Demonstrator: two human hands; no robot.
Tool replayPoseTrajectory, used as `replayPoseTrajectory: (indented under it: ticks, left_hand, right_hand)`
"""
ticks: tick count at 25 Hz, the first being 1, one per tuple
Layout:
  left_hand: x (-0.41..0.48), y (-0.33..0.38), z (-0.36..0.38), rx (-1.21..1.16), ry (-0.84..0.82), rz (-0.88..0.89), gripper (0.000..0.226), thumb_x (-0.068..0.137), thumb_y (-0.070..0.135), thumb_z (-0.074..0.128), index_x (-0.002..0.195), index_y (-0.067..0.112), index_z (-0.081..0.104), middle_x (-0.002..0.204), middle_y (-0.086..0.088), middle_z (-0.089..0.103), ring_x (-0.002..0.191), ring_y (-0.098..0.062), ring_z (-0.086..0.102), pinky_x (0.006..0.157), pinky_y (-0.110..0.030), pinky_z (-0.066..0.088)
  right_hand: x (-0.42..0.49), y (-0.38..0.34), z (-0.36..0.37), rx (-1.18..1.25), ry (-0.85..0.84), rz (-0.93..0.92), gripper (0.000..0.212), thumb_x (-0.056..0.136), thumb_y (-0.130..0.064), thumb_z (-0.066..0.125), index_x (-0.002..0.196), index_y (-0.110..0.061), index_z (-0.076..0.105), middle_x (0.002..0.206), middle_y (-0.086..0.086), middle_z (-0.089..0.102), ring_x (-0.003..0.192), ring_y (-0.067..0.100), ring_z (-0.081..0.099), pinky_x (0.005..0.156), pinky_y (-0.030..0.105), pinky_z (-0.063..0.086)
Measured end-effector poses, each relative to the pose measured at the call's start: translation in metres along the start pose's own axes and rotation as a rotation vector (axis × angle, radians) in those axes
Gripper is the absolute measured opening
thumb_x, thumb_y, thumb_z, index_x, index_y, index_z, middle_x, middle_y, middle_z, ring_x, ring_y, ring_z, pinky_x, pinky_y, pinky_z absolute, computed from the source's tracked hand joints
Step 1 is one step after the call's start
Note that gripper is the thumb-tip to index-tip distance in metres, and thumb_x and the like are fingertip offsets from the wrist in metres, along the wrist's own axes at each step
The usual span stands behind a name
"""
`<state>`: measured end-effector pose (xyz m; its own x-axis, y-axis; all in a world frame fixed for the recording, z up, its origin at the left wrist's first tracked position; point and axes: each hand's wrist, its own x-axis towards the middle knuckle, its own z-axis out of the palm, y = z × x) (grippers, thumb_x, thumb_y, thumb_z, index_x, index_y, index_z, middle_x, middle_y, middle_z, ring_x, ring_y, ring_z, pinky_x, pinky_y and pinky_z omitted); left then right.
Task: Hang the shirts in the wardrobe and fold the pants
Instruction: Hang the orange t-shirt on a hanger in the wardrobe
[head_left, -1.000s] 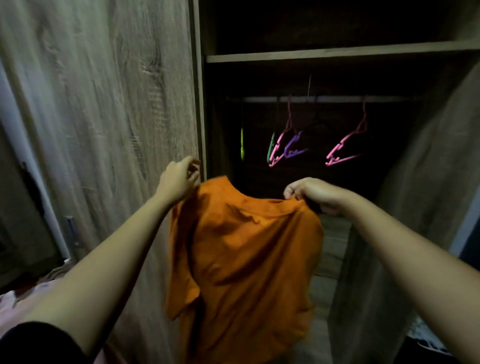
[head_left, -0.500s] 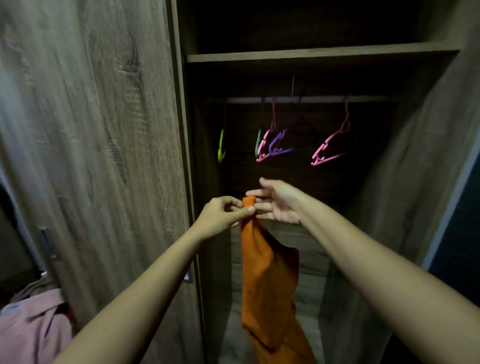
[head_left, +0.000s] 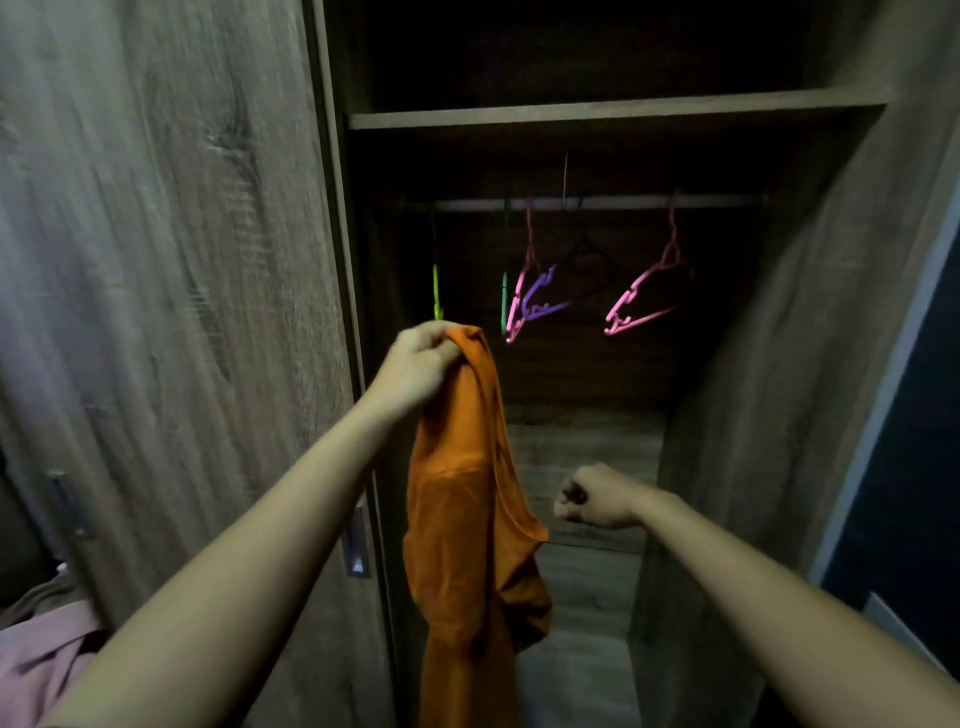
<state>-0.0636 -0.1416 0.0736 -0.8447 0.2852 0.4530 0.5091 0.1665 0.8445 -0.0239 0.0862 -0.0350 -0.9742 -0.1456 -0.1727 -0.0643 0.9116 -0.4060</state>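
Left grip (head_left: 423, 364): I see its fingers curled tight round the top of the orange shirt (head_left: 467, 519), raised before the wardrobe (head_left: 597, 111) opening.
Orange shirt: it hangs bunched, straight down from the left grip, near the door edge and lower than the rail (head_left: 597, 203).
Right grip (head_left: 592, 496): lower down, fingers curled into a fist that holds nothing, just beside the shirt and apart from it.
Rail: it carries two pink hangers (head_left: 644, 296), a purple hanger (head_left: 543, 299) and a green hanger (head_left: 438, 291).
Bottom left: I see a pink cloth (head_left: 36, 670).
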Motion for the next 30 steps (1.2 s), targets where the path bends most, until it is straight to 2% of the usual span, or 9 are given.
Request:
replayPoseTrajectory:
  ticks: [3, 7, 10, 13, 15, 18, 22, 26, 30]
  left_hand:
    - [0.007, 0.0, -0.027, -0.05, 0.039, -0.065, 0.02, 0.093, 0.01, 0.049, 0.088, 0.02, 0.066, 0.084, -0.008, 0.066, 0.078, -0.021, 0.063, 0.083, -0.04, 0.05]
    - [0.008, 0.004, -0.033, 0.026, 0.034, -0.026, 0.017, 0.094, 0.015, 0.05, 0.091, 0.02, 0.066, 0.089, -0.013, 0.067, 0.085, -0.03, 0.065, 0.089, -0.046, 0.051]
    - [0.012, 0.008, -0.031, 0.083, 0.087, 0.002, 0.016, 0.092, 0.02, 0.052, 0.09, 0.023, 0.068, 0.092, -0.012, 0.07, 0.09, -0.031, 0.067, 0.088, -0.049, 0.052]
    - [0.013, 0.007, -0.033, 0.183, 0.085, 0.018, 0.017, 0.093, 0.022, 0.051, 0.097, 0.019, 0.068, 0.093, -0.01, 0.069, 0.09, -0.027, 0.066, 0.088, -0.046, 0.052]
    - [0.013, 0.001, -0.04, 0.238, 0.1, 0.036, 0.017, 0.092, 0.023, 0.052, 0.096, 0.021, 0.068, 0.092, -0.007, 0.07, 0.09, -0.024, 0.066, 0.085, -0.043, 0.053]
    - [0.014, -0.008, -0.055, 0.129, 0.149, -0.014, 0.018, 0.093, 0.016, 0.047, 0.09, 0.022, 0.064, 0.082, -0.005, 0.066, 0.077, -0.021, 0.063, 0.074, -0.037, 0.051]
    - [0.013, -0.035, -0.088, 0.125, 0.234, -0.078, 0.021, 0.092, 0.016, 0.043, 0.082, 0.025, 0.059, 0.078, -0.001, 0.057, 0.076, -0.023, 0.055, 0.07, -0.035, 0.046]
    - [0.007, -0.064, -0.108, 0.303, 0.093, -0.17, 0.016, 0.092, 0.023, 0.053, 0.088, 0.023, 0.068, 0.085, -0.004, 0.065, 0.083, -0.022, 0.06, 0.075, -0.034, 0.048]
    - [0.005, -0.061, -0.096, 0.158, -0.001, -0.158, 0.022, 0.096, 0.007, 0.046, 0.107, 0.01, 0.065, 0.093, -0.009, 0.063, 0.084, -0.017, 0.058, 0.075, -0.025, 0.048]
  right_hand:
    - [-0.004, 0.005, -0.005, 0.165, 0.142, 0.056, 0.005, 0.09, -0.029, 0.058, 0.09, -0.026, 0.062, 0.092, -0.006, 0.063, 0.094, 0.012, 0.06, 0.079, 0.021, 0.045]
    - [0.009, -0.061, 0.006, 0.381, 0.129, -0.165, 0.038, 0.082, -0.05, 0.062, 0.109, -0.023, 0.06, 0.091, -0.011, 0.061, 0.078, -0.001, 0.055, 0.07, 0.013, 0.042]
    - [0.023, -0.097, 0.04, 0.598, 0.173, -0.195, 0.028, 0.076, -0.045, 0.071, 0.087, -0.026, 0.054, 0.071, -0.012, 0.052, 0.057, -0.001, 0.046, 0.059, 0.017, 0.039]
    - [0.033, -0.109, 0.057, 0.801, 0.142, -0.13, 0.068, 0.067, -0.064, 0.066, 0.117, -0.02, 0.051, 0.103, -0.004, 0.061, 0.091, 0.007, 0.061, 0.083, 0.026, 0.05]
    - [0.033, -0.123, 0.062, 0.758, 0.17, -0.14, 0.097, 0.06, -0.073, 0.062, 0.136, -0.015, 0.042, 0.126, -0.001, 0.055, 0.117, 0.013, 0.053, 0.098, 0.032, 0.045]
    - [0.03, -0.123, 0.047, 0.425, 0.368, -0.171, 0.052, 0.081, -0.044, 0.064, 0.117, -0.007, 0.06, 0.104, 0.007, 0.065, 0.097, 0.018, 0.059, 0.076, 0.022, 0.04]
    - [0.019, -0.087, -0.004, 0.423, 0.196, -0.069, 0.009, 0.089, -0.022, 0.061, 0.092, -0.016, 0.067, 0.087, 0.003, 0.064, 0.083, 0.016, 0.058, 0.072, 0.029, 0.048]
    - [0.009, -0.064, -0.062, 0.238, 0.317, 0.01, 0.012, 0.092, -0.026, 0.056, 0.085, -0.025, 0.065, 0.082, -0.001, 0.065, 0.076, 0.013, 0.06, 0.064, 0.027, 0.05]
    - [0.009, -0.053, -0.093, 0.2, 0.421, -0.018, 0.017, 0.088, -0.015, 0.06, 0.081, -0.03, 0.063, 0.092, 0.001, 0.066, 0.088, 0.017, 0.062, 0.084, 0.035, 0.052]
